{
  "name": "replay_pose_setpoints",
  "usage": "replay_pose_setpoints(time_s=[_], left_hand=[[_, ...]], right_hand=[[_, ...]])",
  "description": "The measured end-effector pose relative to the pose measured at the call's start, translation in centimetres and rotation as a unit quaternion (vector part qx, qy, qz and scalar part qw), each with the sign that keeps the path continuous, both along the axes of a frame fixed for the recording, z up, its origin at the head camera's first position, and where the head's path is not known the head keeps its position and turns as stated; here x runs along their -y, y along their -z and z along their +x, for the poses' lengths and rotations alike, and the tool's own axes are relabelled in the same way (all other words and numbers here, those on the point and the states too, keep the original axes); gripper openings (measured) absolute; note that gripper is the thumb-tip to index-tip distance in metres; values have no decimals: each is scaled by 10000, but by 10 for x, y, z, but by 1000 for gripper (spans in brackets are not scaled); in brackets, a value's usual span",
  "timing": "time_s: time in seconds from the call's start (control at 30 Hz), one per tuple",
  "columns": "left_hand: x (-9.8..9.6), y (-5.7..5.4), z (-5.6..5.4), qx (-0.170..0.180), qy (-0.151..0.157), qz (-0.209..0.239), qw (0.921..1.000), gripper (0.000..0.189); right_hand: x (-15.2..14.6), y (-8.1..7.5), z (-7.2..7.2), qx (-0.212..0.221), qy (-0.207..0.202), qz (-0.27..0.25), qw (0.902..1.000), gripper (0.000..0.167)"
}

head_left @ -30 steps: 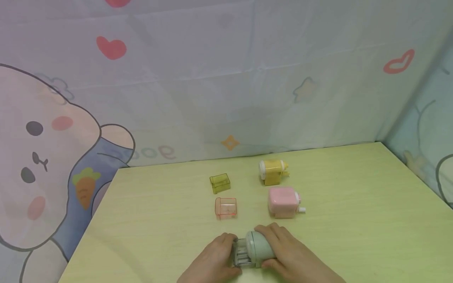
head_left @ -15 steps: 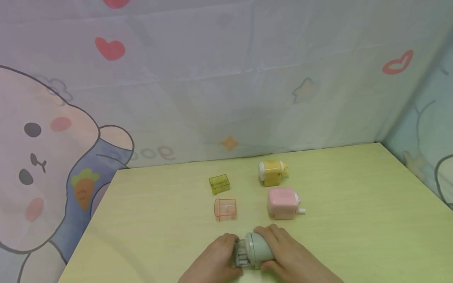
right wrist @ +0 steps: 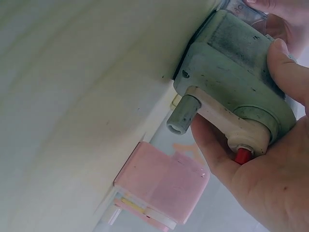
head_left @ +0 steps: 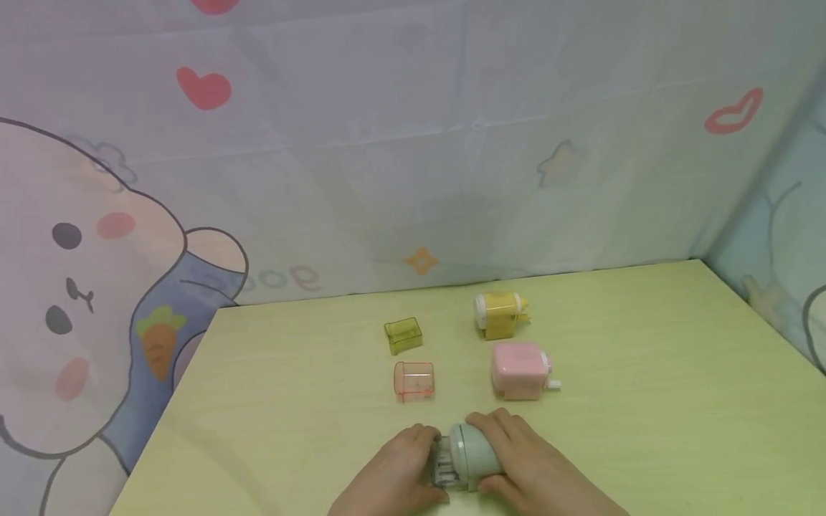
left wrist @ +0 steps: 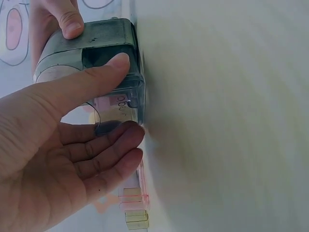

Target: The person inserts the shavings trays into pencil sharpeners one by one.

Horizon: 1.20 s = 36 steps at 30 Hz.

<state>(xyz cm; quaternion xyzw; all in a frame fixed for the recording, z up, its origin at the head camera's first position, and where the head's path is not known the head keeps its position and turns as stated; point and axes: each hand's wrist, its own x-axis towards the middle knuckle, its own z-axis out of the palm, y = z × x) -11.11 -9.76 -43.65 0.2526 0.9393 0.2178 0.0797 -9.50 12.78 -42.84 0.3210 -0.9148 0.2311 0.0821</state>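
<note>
1. Gripping the green sharpener [head_left: 476,455], your right hand [head_left: 532,462] is holding its body on the counter [head_left: 290,430].
2. Your left hand [head_left: 400,469] is pinching the clear drawer [head_left: 445,466] jutting from its left end.
3. Just beyond, the pink sharpener [head_left: 518,369] is standing, the yellow sharpener [head_left: 500,315] farther back.
4. To their left, a reddish drawer [head_left: 414,380] and a yellow-green drawer [head_left: 403,335] are lying.

Green crank pencil sharpener [right wrist: 227,72], upper right; right hand [right wrist: 273,176] grips it. Left hand [right wrist: 292,19], top right corner. Pink sharpener [right wrist: 161,181], lower centre.
</note>
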Motion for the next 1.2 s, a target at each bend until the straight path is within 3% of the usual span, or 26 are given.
replay_pose_setpoints(time_s=[0.3,0.57,0.87,1.2], left_hand=[[-12,0,-3,66,217,145,9996,52],[-18,1,-4,284,0,322,9991,53],[-19,2,-5,983,-400,768,9914,55],[-22,4,-6,920,-446,820,9914,55]], right_hand=[[1,1,1,-178,-132,-242,9995,64],[-1,2,0,0,-99,-166,9998,64],[-1,5,-1,-305,-132,-199,9992,65],[0,4,-1,-265,-96,-189,9994,65]])
